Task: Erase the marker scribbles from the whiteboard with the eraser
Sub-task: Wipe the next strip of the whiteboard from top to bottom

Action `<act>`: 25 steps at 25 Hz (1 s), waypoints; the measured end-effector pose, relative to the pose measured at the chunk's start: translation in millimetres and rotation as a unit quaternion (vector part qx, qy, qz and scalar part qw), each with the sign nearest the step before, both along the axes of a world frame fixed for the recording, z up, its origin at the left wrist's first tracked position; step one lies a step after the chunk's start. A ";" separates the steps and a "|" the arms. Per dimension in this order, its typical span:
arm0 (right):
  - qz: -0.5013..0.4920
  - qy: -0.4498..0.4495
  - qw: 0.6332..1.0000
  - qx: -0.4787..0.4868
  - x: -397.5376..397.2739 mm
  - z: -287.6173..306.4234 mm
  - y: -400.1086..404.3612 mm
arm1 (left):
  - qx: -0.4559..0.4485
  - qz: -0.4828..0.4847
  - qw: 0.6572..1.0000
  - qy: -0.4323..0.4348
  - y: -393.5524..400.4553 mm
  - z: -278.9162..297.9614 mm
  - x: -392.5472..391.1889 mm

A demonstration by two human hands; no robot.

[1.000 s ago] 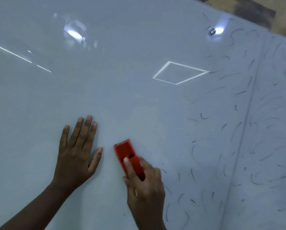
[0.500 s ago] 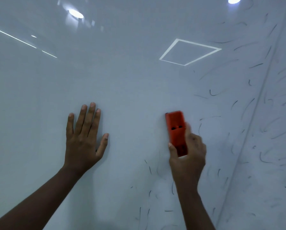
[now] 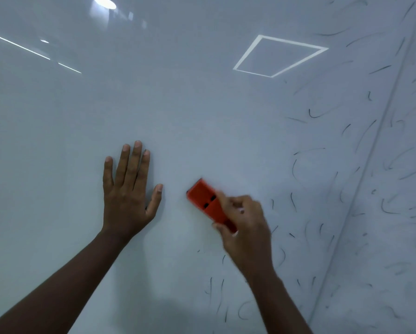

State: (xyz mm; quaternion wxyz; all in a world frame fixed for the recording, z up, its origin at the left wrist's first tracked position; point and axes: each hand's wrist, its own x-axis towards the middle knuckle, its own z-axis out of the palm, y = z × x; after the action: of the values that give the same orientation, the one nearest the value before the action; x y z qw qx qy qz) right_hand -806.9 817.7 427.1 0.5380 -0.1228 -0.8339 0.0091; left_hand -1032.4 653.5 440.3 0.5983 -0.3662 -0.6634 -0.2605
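Glossy white whiteboard point(image 3: 57, 141) fills the view. Left half wiped clean; only ceiling-light reflections there: round glare spot point(image 3: 105, 2) at top, thin bright streaks point(image 3: 16, 45) upper left, bright square outline point(image 3: 279, 56) upper centre.

Left hand point(image 3: 127, 196) flat on the board, palm down, fingers point(image 3: 134, 162) straight and slightly apart, thumb out to the right. Holding nothing. Bare forearm runs down to lower-left corner.

Right hand point(image 3: 246, 227) clamped on orange-red rectangular plastic eraser point(image 3: 208, 203): thumb on near edge, fingers wrapped over far edge, rear end of eraser hidden in the grip. Hand slightly motion-blurred. Eraser pressed against board, tilted, free end pointing up-left. Two small dark slots visible on its top face. Sits just right of left thumb, not touching it, at the boundary between clean area and marked area.

Short black marker scribbles point(image 3: 293, 169), curved ticks and dashes, scattered over right part of board, to the right of and below the eraser hand. A few more strokes below the right wrist near bottom centre. Area immediately up-left of eraser is clear of marks.

Diagonal seam line point(image 3: 371, 153) runs from upper right down to lower right; surface beyond it also carries scribbles, fainter and more smeared.
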 end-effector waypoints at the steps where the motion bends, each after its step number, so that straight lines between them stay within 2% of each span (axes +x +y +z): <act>1: -0.007 0.023 0.999 -0.031 4.2 15.6 6.9 | 0.001 0.001 1.000 -0.001 0.0 -0.8 0.2; 4: -0.019 0.083 0.992 -0.093 16.5 48.8 25.9 | 0.003 0.002 1.000 0.000 0.4 -4.2 0.4; 8: -0.025 0.107 0.992 -0.067 6.2 31.2 15.4 | 0.005 0.003 1.000 -0.002 1.1 -10.4 0.5; 14: 0.006 0.008 1.000 0.019 -17.4 -78.6 -18.3 | 0.004 -0.001 1.000 -0.008 2.2 -26.2 0.8; 18: 0.002 -0.033 0.997 0.069 -6.9 -77.8 -6.6 | -0.006 -0.004 1.000 -0.005 0.2 -41.9 -0.8; 21: -0.032 0.053 0.998 -0.009 11.0 -48.7 19.3 | -0.011 -0.003 1.000 -0.002 -1.6 -50.0 -2.9; 25: -0.037 0.177 0.972 -0.150 36.8 -27.2 53.6 | -0.013 -0.003 1.000 -0.003 -1.9 -53.5 -2.5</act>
State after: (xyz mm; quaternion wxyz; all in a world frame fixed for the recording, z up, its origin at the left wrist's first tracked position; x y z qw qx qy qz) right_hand -770.1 871.3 399.9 0.6522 -0.2299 -0.7095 0.1358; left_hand -1035.0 651.6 386.8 0.5910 -0.3752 -0.6672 -0.2544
